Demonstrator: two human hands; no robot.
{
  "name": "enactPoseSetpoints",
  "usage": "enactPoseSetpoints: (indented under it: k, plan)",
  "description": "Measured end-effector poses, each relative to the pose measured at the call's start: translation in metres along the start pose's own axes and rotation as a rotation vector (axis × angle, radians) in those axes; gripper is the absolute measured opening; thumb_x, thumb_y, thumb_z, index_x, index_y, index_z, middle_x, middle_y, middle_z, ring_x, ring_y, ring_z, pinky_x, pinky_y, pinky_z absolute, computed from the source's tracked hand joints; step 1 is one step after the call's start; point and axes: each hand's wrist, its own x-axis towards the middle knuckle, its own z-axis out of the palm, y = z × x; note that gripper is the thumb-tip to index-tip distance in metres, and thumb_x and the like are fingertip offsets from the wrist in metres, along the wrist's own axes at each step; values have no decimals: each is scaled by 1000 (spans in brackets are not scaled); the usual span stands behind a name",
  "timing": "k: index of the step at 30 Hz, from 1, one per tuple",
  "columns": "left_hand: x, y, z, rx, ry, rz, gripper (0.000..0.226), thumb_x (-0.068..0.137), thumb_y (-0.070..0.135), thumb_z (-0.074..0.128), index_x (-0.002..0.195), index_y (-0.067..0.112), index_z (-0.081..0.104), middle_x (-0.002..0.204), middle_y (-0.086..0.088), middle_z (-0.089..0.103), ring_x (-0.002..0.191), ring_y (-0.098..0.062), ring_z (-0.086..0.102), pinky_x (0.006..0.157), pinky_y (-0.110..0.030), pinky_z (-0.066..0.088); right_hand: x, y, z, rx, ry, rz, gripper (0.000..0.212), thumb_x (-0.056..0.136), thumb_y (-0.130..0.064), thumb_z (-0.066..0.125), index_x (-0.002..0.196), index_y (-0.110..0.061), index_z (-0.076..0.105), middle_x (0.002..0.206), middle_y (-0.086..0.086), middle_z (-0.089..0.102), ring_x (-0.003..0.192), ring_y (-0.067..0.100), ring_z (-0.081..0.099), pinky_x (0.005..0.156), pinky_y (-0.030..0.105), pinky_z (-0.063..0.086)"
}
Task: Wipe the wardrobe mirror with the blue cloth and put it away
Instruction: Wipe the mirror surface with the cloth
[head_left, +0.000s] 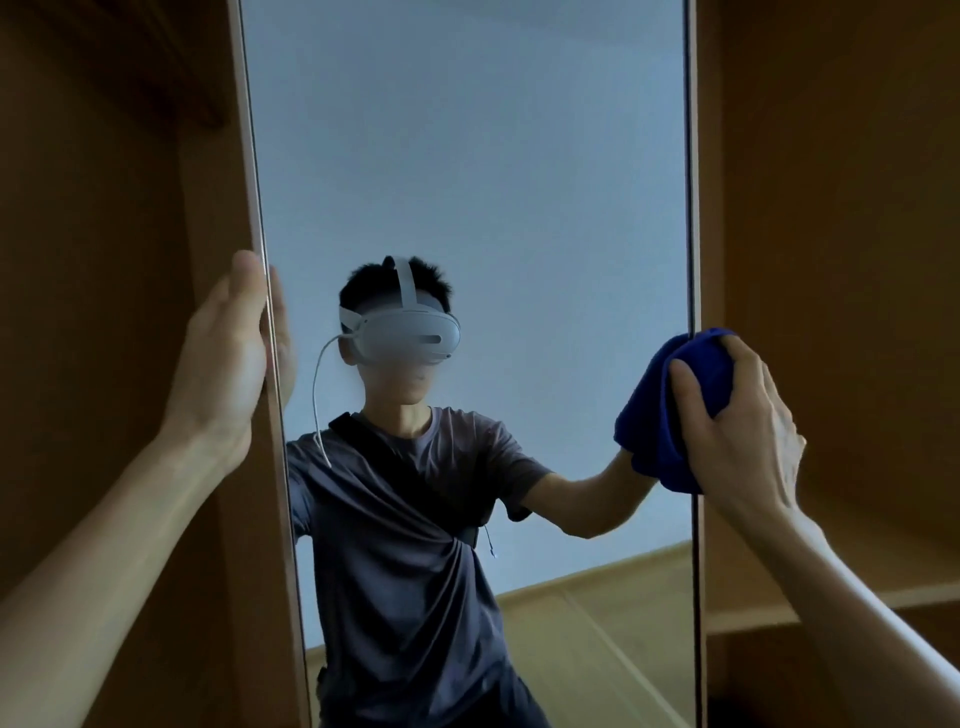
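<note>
At right of frame, my right hand (737, 415) clutches the blue cloth (670, 410) against the mirror (467, 182) edge, mid-wipe; my left hand (234, 358) grasps the mirror's left edge, steadying. Next, sweep left across the glass.

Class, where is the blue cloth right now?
In the head view, the blue cloth is gripped in the right hand, against the mirror's right edge.

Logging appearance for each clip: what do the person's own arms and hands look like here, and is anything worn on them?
Both forearms are bare up to the frame edge: no sleeves, gloves, watch, rings or bands show on the left hand or the right hand. No markings or cables are on either arm. The mirror reflection shows a dark grey short-sleeved T-shirt ending above the elbow.
</note>
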Motion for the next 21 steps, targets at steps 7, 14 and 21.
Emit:
enactPoseSetpoints:
  k: [7,14,21]
  plan:
    - [85,101,15,215,-45,24,44,99,59,36,90,21,55,69,4,55,71,-11,54,79,-43,46,170,-104,-26,228,-34,19,52,102,-47,56,147,-24,42,136,2,59,110,20,58,95,45,50]
    - [151,170,31,242,-39,-68,40,101,56,32,113,29,60,111,5,64,108,-15,58,103,-37,38,313,-193,-55,375,-89,28,52,101,-49,57,144,-24,45,127,-9,54,109,13,55,88,31,46]
    - [195,216,52,225,32,-134,61,97,61,34,86,4,52,73,-17,50,63,-30,47,60,-39,40,375,-234,-70,499,-284,166,52,100,-51,59,141,-21,48,115,-9,57,89,1,58,75,20,51]
